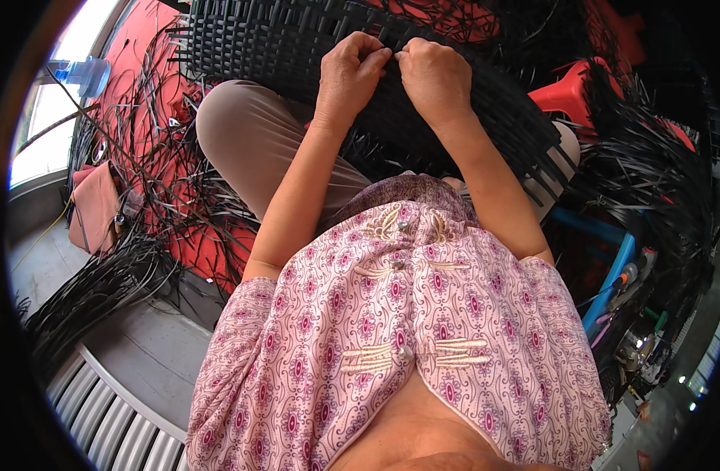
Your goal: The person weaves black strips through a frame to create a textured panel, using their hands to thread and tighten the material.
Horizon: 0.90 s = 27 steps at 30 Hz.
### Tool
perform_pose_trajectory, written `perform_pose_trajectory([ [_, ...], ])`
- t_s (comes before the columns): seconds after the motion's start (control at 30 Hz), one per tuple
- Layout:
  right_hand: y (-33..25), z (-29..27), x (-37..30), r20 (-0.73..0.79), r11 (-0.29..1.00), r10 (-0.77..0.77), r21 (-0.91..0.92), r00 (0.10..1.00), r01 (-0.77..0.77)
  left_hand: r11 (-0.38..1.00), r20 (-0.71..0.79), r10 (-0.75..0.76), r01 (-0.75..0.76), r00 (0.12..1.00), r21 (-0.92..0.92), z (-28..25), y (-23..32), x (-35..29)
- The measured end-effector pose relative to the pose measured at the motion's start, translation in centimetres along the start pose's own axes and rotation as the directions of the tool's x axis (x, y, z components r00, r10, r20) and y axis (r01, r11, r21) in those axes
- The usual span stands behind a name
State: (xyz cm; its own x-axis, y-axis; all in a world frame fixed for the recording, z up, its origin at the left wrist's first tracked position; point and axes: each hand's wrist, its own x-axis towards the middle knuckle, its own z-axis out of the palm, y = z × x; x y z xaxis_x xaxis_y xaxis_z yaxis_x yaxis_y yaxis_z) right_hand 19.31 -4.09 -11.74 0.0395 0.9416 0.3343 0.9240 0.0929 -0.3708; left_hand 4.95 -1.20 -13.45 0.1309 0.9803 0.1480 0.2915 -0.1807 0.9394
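Observation:
A black woven panel of flat plastic strips (281,43) lies across my knees, reaching from the upper left to the right. My left hand (348,74) and my right hand (434,78) sit side by side on the panel's near part. Both have their fingers curled, pinching black strips of the weave between fingertips. The fingertips nearly touch each other at the middle. Loose strip ends stick out of the panel's lower right edge (548,161).
Loose black strips (152,157) lie tangled on a red mat (211,247) at my left, with a bundle (93,294) lower down. A clear plastic bottle (81,74) stands at the far left. A red plastic stool (568,90) and a blue frame (615,271) are at my right.

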Motion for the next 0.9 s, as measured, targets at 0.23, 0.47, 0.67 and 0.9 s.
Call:
perform_pose_trajectory([
  [0.23, -0.2, -2.8, -1.6, -0.185, 0.978, -0.063, 0.187, 0.981, 0.098, 0.991, -0.036, 0.031, -0.036, 0.999, -0.131, -4.6, 2.5, 0.6],
  [0.47, -3.5, -5.4, 2.1, -0.268, 0.652, -0.236, 0.669, 0.934, 0.357, 0.948, 0.015, 0.162, -0.151, 0.987, -0.28, -8.5, 10.5, -0.8],
  [0.67, -2.2, -4.8, 1.3, 0.048, 0.359, -0.114, 0.933, 0.992, -0.004, 0.964, 0.077, 0.102, -0.079, 0.992, -0.255, -8.7, 10.7, -0.6],
  [0.9, -1.0, -2.1, 0.0, 0.05, 0.72, 0.169, 0.676, 0.984, -0.158, 0.995, 0.071, -0.023, 0.016, 0.997, 0.1, -5.2, 1.1, 2.0],
])
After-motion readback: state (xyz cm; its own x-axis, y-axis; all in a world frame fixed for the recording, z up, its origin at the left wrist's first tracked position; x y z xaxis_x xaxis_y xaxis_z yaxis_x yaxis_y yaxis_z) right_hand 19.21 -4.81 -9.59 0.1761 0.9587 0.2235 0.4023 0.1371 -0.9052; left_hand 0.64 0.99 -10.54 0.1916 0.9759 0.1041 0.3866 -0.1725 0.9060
